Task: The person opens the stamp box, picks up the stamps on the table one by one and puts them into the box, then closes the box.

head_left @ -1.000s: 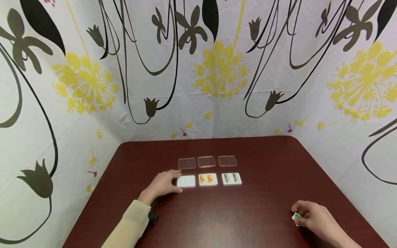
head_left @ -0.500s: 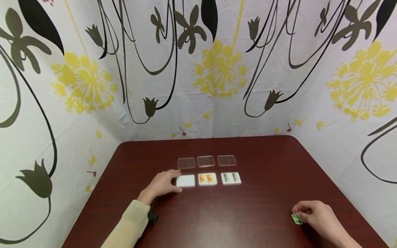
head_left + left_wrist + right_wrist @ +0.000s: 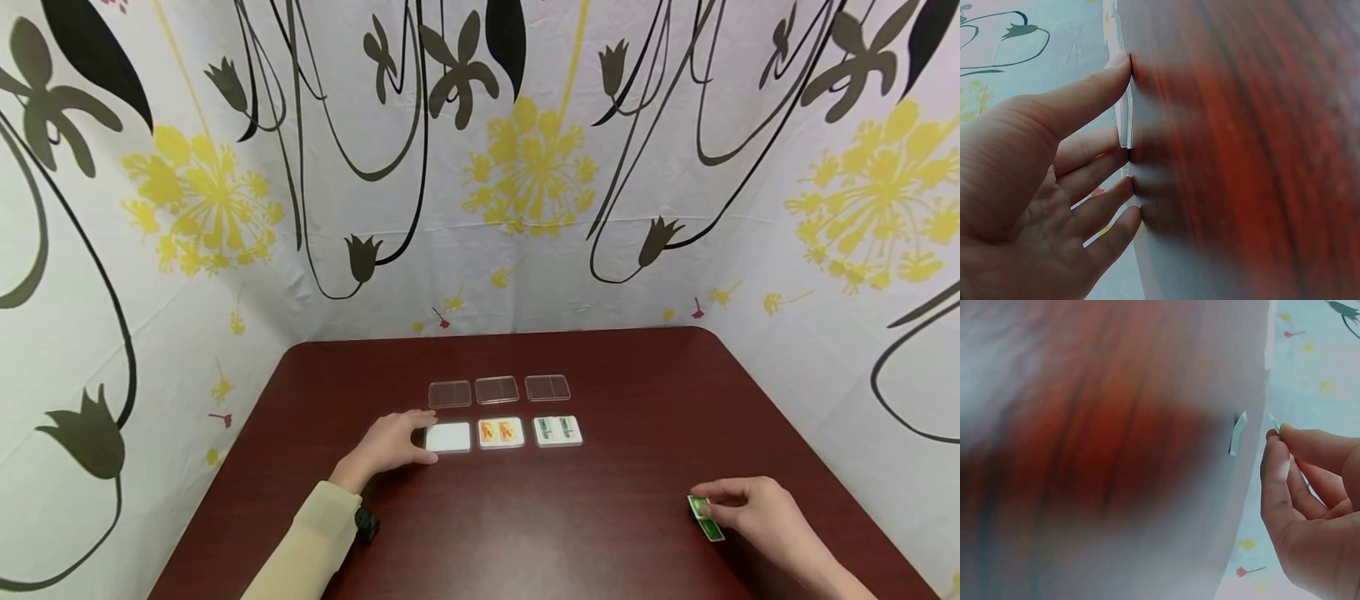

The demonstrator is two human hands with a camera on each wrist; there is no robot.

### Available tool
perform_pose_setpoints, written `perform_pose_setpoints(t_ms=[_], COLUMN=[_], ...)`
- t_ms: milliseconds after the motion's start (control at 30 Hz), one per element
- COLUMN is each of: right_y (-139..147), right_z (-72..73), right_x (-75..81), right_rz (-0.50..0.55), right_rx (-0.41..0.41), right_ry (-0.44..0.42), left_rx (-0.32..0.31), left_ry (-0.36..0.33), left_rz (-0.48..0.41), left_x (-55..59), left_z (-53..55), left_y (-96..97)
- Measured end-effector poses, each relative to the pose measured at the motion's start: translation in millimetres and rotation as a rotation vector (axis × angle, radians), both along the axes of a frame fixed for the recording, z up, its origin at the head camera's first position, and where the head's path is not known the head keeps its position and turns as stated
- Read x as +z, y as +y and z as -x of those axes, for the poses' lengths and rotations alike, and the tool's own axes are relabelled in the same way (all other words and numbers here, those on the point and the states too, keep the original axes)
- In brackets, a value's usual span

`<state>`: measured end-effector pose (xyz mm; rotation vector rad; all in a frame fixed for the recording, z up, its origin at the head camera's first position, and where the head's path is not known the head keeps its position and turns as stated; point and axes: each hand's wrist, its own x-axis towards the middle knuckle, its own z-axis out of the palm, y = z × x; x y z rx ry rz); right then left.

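On the table my left hand (image 3: 390, 442) rests at the left end of a flat case with a white face (image 3: 447, 437), thumb by its near edge and loosely extended fingers by its far edge. In the left wrist view the thumb (image 3: 1094, 90) lies against the thin case's side. To the right, my right hand (image 3: 765, 517) pinches a small green card (image 3: 698, 505) between thumb and fingertips. Another green card (image 3: 711, 530) lies just below it. The right wrist view shows the pinched card (image 3: 1274, 422) edge-on, apart from the card on the table (image 3: 1238, 434).
Beside the white case lie a case with two orange pictures (image 3: 501, 432) and one with two green pictures (image 3: 557, 431). Behind them is a row of clear lids (image 3: 497, 389). A patterned cloth (image 3: 517, 292) hangs around the dark red table (image 3: 600, 533).
My right hand has moved slightly left and away from me, with one green card pinched. The two green cards, stacked before, now show as separate. The left hand stays put.
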<state>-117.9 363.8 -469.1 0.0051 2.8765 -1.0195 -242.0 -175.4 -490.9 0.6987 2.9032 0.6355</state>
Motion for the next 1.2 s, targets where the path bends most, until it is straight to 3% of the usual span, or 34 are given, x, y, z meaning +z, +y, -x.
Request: perform_pose_setpoints(t_ms=[233, 400, 867, 1200], right_y=[-17.5, -32.3, -68.6, -103.2], right_z=[6.0, 11.2, 25.9, 41.8], right_x=[4.0, 5.8, 4.0, 3.4], right_rz=[0.059, 0.115, 0.136, 0.126], right_rx=[0.049, 0.062, 0.126, 0.266], right_ry=[0.065, 0.045, 0.106, 0.179], left_rx=[-0.001, -0.009, 0.007, 0.018], left_ry=[-0.029, -0.038, -0.051, -0.056], left_rz=[-0.017, -0.016, -0.020, -0.012], left_x=[2.6, 3.1, 3.1, 2.1], left_z=[2.3, 3.8, 5.0, 5.9], left_y=[-5.0, -6.9, -5.0, -5.3])
